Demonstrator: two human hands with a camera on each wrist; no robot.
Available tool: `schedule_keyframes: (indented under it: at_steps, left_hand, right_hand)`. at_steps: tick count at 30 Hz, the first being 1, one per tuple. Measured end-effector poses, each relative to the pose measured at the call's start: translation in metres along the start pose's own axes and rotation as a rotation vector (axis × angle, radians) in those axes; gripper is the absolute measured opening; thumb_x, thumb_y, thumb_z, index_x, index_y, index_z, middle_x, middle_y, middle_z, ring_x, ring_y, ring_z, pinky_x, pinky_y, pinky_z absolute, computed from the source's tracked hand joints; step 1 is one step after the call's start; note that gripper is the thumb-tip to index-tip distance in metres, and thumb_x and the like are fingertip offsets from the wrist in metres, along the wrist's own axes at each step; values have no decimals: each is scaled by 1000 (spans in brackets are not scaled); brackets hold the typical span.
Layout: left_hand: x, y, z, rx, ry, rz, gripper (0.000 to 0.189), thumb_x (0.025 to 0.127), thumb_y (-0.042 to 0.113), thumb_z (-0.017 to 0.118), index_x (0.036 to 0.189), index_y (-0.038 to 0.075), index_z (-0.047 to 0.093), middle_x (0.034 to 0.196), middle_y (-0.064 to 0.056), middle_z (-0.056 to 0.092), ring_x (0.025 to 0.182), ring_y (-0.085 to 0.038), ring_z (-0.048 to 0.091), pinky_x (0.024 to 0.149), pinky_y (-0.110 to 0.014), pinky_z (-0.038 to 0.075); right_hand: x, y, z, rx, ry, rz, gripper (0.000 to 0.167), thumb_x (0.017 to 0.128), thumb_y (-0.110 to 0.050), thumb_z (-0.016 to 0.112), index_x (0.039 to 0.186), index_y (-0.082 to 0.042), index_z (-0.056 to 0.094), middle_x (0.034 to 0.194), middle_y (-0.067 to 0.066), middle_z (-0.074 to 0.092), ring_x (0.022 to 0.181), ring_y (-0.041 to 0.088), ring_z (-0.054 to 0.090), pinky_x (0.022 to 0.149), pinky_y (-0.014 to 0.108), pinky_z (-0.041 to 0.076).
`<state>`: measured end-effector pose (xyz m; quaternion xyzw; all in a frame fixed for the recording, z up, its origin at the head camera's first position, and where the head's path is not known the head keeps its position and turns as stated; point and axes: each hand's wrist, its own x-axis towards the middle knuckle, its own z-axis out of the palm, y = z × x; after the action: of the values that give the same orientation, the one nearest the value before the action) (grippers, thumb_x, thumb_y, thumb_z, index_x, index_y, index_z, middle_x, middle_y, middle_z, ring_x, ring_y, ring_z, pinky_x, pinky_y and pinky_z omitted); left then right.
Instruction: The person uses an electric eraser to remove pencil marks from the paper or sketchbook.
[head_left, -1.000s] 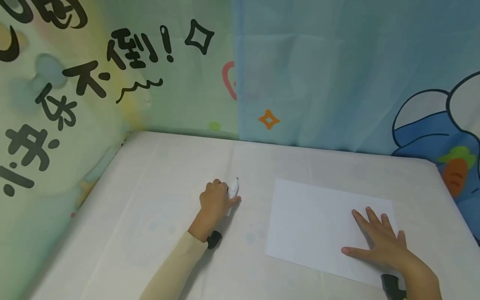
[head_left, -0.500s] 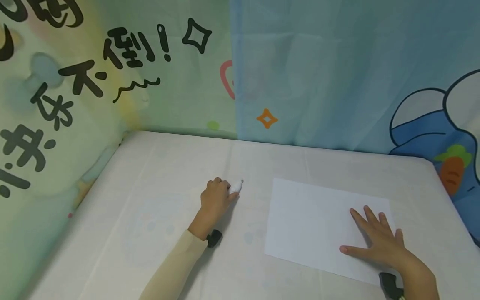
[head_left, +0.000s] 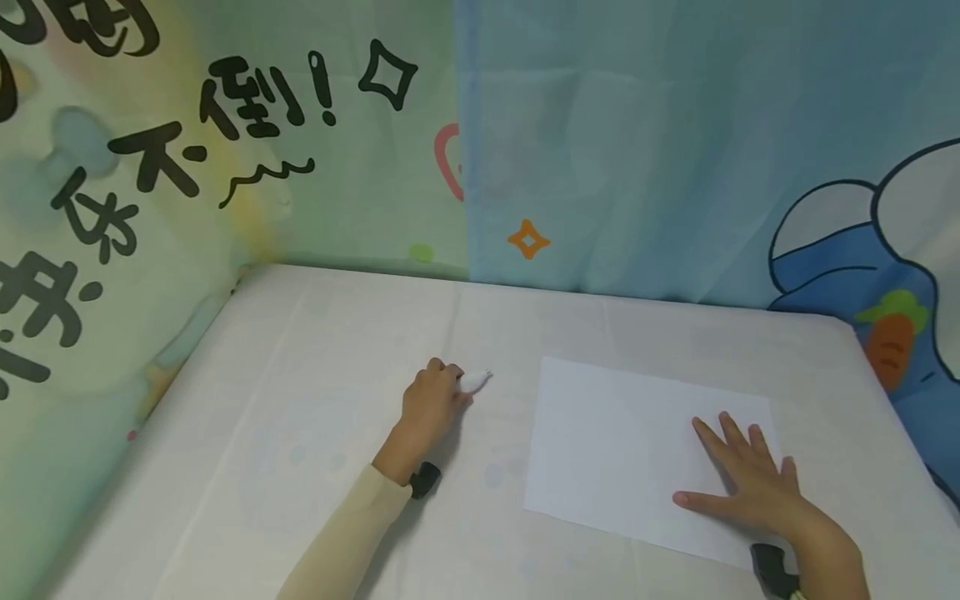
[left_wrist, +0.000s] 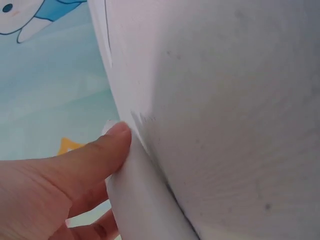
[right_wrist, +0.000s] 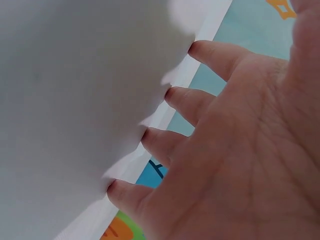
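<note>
Printed fabric (head_left: 637,125) hangs behind a white counter (head_left: 337,333); the left hand (head_left: 429,407) has its grip closed, thumb and fingers holding a white tube (head_left: 473,382) short of the counter's back edge; the tip has swung from that edge toward the paper (head_left: 600,442), seemingly a re-aiming, not yet use; the right hand (head_left: 753,487), fingers spread, rests over the paper's right edge.

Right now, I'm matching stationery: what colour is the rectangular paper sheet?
The rectangular paper sheet is white, clearest in the head view.
</note>
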<state>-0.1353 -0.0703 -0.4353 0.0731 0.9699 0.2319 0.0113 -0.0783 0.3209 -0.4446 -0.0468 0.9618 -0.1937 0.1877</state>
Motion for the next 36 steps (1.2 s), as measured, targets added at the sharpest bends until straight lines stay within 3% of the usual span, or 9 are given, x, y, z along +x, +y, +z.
schedule_keyframes:
  at_steps: [6,10,13,17,21,27,33,36]
  left_hand:
    - [-2,-1,-1,-18,52,33,38,85,19,74,116,-2,65,99,-18,60,75,-29,66,59,-35,55]
    - [-1,-5,1,-45,39,61,39,87,23,73,117,0,64,101,-16,60,75,-27,66,56,-34,53]
    - [-1,-7,1,-193,-44,68,38,89,25,71,118,1,62,105,-15,65,81,-24,66,63,-34,52]
    - [1,-7,-2,-483,-170,62,37,89,22,72,117,1,61,99,-15,70,72,-17,66,67,-28,49]
    - [3,-4,-4,-613,-199,43,37,88,22,75,116,3,64,94,-13,70,60,-13,63,63,-25,47]
    - [4,-1,-7,-674,-169,30,36,83,24,79,112,5,70,86,-10,73,58,-15,63,60,-25,46]
    - [5,-1,-8,-672,-180,19,36,79,24,82,109,6,75,83,-6,75,63,-17,68,64,-23,48]
    - [5,-1,-9,-660,-185,15,35,78,22,83,108,6,75,80,-6,75,58,-14,66,57,-22,46]
  right_hand:
    - [-1,0,2,5,0,15,112,76,-58,73,153,0,15,153,36,-8,134,61,-19,93,80,-15]
    - [-1,0,5,17,5,9,112,76,-57,74,153,0,15,154,36,-7,135,61,-18,93,80,-14]
    - [-2,1,7,24,12,-1,112,76,-56,74,153,-1,16,154,36,-6,135,61,-18,93,80,-14]
    - [-3,3,6,22,14,1,112,76,-56,74,153,-2,14,154,35,-7,135,60,-18,94,80,-15]
    - [-2,5,5,18,21,4,113,76,-57,74,154,-3,14,155,34,-7,136,60,-18,94,80,-15]
    - [-3,7,3,29,24,-7,112,76,-56,74,154,-3,14,155,34,-7,136,60,-18,94,80,-15]
    - [-6,6,1,32,24,-13,111,76,-56,74,154,-4,14,155,34,-7,136,59,-19,93,80,-15]
    - [-6,4,0,41,22,-18,111,75,-54,75,153,-3,16,155,34,-6,136,60,-17,94,80,-15]
